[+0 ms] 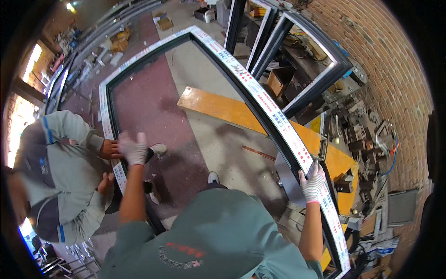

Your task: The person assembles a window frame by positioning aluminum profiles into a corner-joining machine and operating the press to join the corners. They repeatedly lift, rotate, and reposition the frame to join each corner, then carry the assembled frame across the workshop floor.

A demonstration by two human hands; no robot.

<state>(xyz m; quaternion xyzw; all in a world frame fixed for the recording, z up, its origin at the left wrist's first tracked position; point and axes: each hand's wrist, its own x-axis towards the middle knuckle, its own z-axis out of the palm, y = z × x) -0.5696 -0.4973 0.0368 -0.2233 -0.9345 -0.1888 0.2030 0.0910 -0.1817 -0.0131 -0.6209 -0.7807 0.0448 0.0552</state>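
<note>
A large window frame (264,101) surrounds me, its black profiles covered with printed white protective film. My right hand (313,185), in a pale knitted glove, grips its right-hand bar, thumb on the inner edge. On the opposite side, my gloved left hand (135,148) is blurred, fingers apart, beside the left bar (105,115); whether it touches the bar is unclear. A co-worker's hand (110,149) rests on that bar right next to it. Lower down, the co-worker's other hand (105,183) is near the same bar.
An orange board (219,108) passes beneath the frame towards a cluttered workbench (362,139) along the brick wall (393,80). Smaller window frames (310,62) stand at the upper right. The co-worker (66,167) is close on my left. Long metal profiles (115,21) lie at the far left.
</note>
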